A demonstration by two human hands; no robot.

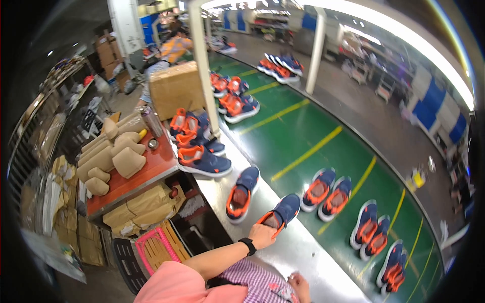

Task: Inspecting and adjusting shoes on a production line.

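Left hand (262, 235) clamped on heel of navy-orange shoe (279, 214), placing it on near steel ledge (303, 252) beside green conveyor (303, 131). Right hand (299, 284) resting near, grip unclear. Next: let go, square it with its mate (242, 193).

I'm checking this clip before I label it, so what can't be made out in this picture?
- Left hand, head view: its fingers lie in the heel opening of a shoe, so the grip is hidden.
- Right hand: cut off by the lower edge; what it touches cannot be told.
- Person behind the box: small, blurred, partly hidden by the box.
- Far shoes: too small for detail.
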